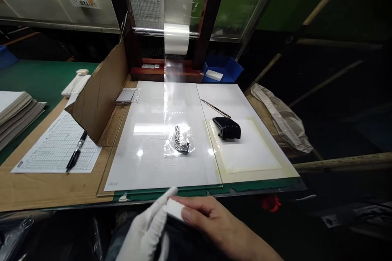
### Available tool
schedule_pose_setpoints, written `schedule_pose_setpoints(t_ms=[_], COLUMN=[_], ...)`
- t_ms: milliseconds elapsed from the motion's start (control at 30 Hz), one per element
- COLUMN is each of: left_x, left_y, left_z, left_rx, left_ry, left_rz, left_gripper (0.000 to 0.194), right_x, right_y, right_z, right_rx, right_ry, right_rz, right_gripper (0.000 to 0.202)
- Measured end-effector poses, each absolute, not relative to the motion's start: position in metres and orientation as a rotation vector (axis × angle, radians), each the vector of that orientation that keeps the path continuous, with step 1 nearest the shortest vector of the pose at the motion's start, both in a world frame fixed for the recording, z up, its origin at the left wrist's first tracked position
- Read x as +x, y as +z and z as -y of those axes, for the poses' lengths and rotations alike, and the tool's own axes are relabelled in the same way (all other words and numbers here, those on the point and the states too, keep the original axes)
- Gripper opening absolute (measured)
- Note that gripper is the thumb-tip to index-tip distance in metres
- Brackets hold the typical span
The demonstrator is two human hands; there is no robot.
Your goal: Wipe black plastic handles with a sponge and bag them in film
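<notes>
Pinching a white block (174,209) between thumb and fingers, the bare right hand (223,224) meets the gloved left hand (142,234), whose own hold I cannot tell. This looks like close handwork; any shift calls for steady support. Beyond the grip lie a bagged part (181,140) and, rightward, a glossy black piece (230,129).

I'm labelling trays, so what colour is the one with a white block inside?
The tray is blue, seen best in the head view.
</notes>
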State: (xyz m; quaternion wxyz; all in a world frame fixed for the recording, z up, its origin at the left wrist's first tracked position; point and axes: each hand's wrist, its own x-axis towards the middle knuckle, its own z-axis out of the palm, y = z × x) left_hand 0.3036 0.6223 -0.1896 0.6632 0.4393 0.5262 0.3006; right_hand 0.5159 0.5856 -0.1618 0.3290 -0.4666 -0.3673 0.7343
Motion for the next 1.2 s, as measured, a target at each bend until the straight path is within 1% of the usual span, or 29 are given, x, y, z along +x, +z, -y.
schedule_pose_setpoints(t_ms=[67, 167, 267, 333, 400, 467, 567, 700, 800, 867, 967, 1067, 1133, 1200], left_x=[0.304, 0.305, 0.311, 0.320, 0.331, 0.340, 0.346, 0.342, 0.340, 0.340, 0.339, 0.338, 0.340, 0.341], left_y=[-0.188, -0.188, -0.191, -0.191, -0.190, -0.189, -0.193, -0.201, -0.209, -0.215, -0.220, -0.219, -0.216, -0.215], left_z=[-0.622, -0.624, -0.621, -0.616, -0.611, -0.608, -0.609, -0.611, -0.607, -0.605, -0.603, -0.604, -0.605, -0.606], left_rx=[1.045, 1.014, 0.828, 0.643, 0.502, 0.409, 0.271, 0.291, 0.343, 0.369, 0.446, 0.375, 0.277, 0.258], left_ry=[0.730, 0.756, 0.705, 0.715, 0.769, 0.836, 0.851, 0.651, 0.656, 0.693, 0.746, 0.701, 0.641, 0.614], left_rz=[-1.277, -1.333, -1.238, -1.233, -1.255, -1.263, -1.260, -1.159, -1.145, -1.160, -1.173, -1.129, -1.066, -1.041], left_gripper=[0.040, 0.045, 0.045, 0.052, 0.058, 0.059, 0.052, 0.043, 0.032, 0.027, 0.026, 0.015, 0.032, 0.036], right_x=[0.518, 0.523, 0.523, 0.515, 0.500, 0.483, 0.473, 0.491, 0.506, 0.510, 0.509, 0.509, 0.510, 0.511], right_y=[-0.162, -0.160, -0.161, -0.169, -0.182, -0.197, -0.212, -0.212, -0.211, -0.212, -0.215, -0.216, -0.215, -0.215], right_z=[-0.585, -0.586, -0.588, -0.588, -0.585, -0.581, -0.578, -0.589, -0.599, -0.601, -0.600, -0.599, -0.599, -0.598], right_rx=[-1.252, -1.278, -1.263, -1.308, -1.374, -1.431, -1.471, -1.468, -1.379, -1.422, -1.427, -1.412, -1.488, -1.467], right_ry=[1.896, 1.875, 1.897, 1.812, 1.575, 1.266, 0.921, 0.586, 0.362, 0.303, 0.254, 0.279, 0.267, 0.274], right_rz=[0.971, 0.972, 1.022, 0.983, 0.931, 1.013, 1.386, 1.763, 2.048, 2.088, 2.126, 2.154, 2.095, 2.122], right_gripper=[0.049, 0.049, 0.048, 0.048, 0.050, 0.049, 0.044, 0.050, 0.049, 0.046, 0.045, 0.045, 0.045, 0.045])
